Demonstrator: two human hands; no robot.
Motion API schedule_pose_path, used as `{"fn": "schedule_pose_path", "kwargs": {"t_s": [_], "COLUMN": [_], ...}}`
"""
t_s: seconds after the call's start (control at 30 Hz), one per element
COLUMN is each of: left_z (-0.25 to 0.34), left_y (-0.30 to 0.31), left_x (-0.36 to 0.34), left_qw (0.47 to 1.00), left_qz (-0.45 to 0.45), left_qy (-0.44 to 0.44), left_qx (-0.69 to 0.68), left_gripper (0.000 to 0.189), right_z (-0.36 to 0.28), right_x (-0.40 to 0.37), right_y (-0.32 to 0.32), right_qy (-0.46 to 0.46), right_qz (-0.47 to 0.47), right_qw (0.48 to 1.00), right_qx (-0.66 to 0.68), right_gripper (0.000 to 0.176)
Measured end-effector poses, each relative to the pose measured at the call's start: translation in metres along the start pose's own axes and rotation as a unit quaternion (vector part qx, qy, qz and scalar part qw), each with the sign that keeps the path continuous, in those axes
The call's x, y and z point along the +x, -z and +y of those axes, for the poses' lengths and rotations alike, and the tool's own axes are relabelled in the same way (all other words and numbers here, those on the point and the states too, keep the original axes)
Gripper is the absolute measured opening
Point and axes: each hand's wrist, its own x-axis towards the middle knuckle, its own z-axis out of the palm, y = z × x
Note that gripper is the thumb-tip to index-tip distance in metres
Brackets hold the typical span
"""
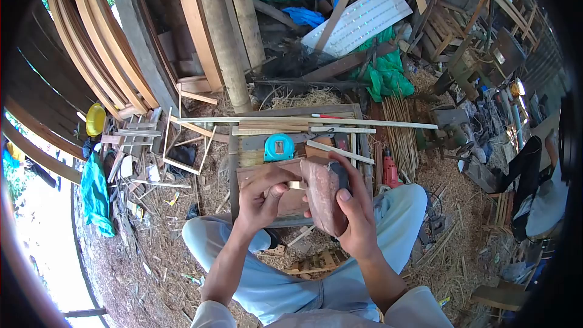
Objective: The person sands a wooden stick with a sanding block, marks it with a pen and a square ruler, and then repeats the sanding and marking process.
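My right hand (357, 218) is wrapped round a thick reddish-brown block (320, 197) with a dark grey patch on its upper right side, held tilted above my lap. To its left, my left hand (261, 199) pinches a short pale wood piece (295, 185) between thumb and fingers, its end right at the block's left face. Beneath both hands is a low wooden bench (234, 173), partly hidden by them. Just beyond them on the bench sits a turquoise tape measure (279, 147). Thin wood strips (376, 123) lie across the bench's far side.
A red power drill (390, 171) stands right of the bench near my knee. Bundled thin sticks (398, 136) lie beyond it. Small wooden frames (182, 161) are on the shavings-covered floor at left. Bamboo posts (221, 42) and planks lean at the back.
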Motion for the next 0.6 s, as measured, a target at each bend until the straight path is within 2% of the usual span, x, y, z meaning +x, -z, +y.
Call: {"fn": "schedule_pose_path", "kwargs": {"t_s": [0.03, 0.1, 0.2, 0.33, 0.4, 0.5, 0.57, 0.6], "left_z": [0.002, 0.007, 0.013, 0.016, 0.016, 0.019, 0.016, 0.015], "left_y": [-0.001, -0.001, -0.002, -0.004, -0.006, -0.005, -0.005, -0.008], "left_x": [0.001, 0.001, 0.002, 0.004, 0.006, 0.007, 0.005, 0.004], "left_qw": [0.999, 0.998, 0.996, 0.991, 0.989, 0.996, 0.999, 0.998], "left_qz": [0.006, 0.005, 0.011, 0.010, 0.011, 0.004, -0.012, -0.012], "left_qy": [-0.019, -0.023, -0.024, -0.047, -0.061, -0.052, -0.043, -0.025], "left_qx": [-0.044, -0.058, -0.088, -0.125, -0.132, -0.074, 0.026, 0.061], "left_gripper": [0.025, 0.024, 0.024, 0.022, 0.022, 0.025, 0.029, 0.029], "right_z": [-0.001, -0.004, -0.010, -0.014, -0.015, -0.017, -0.018, -0.008], "right_x": [-0.002, -0.006, -0.008, -0.011, -0.011, -0.007, -0.002, 0.004], "right_y": [-0.002, -0.007, -0.007, -0.005, -0.006, -0.002, 0.008, 0.017], "right_qy": [0.003, -0.028, -0.047, -0.064, -0.043, -0.028, -0.046, -0.016], "right_qz": [-0.002, -0.022, -0.049, -0.068, -0.038, -0.002, 0.008, 0.019], "right_qw": [1.000, 0.996, 0.990, 0.986, 0.993, 0.997, 0.998, 1.000], "right_qx": [0.001, 0.080, 0.122, 0.138, 0.103, 0.074, 0.052, -0.002], "right_gripper": [0.064, 0.064, 0.064, 0.064, 0.064, 0.063, 0.060, 0.059]}}
